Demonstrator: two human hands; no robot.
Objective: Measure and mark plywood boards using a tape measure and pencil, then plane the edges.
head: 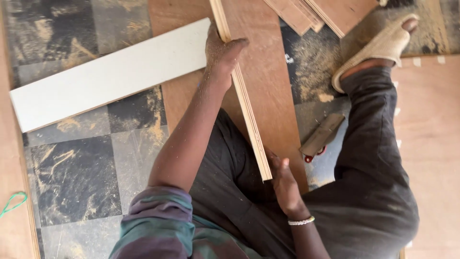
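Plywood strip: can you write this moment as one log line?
left hand: grips plywood strip far end | right hand: holds near end | strip: on edge over brown board | white board: beside

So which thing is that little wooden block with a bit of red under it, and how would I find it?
Start from the sandalled foot at the top right and follow the dark trouser leg down. Just left of it, on the dusty tiled floor, lies a short wooden block. Unlike the long plywood strips around it, it is stubby, with red showing beneath its lower end.
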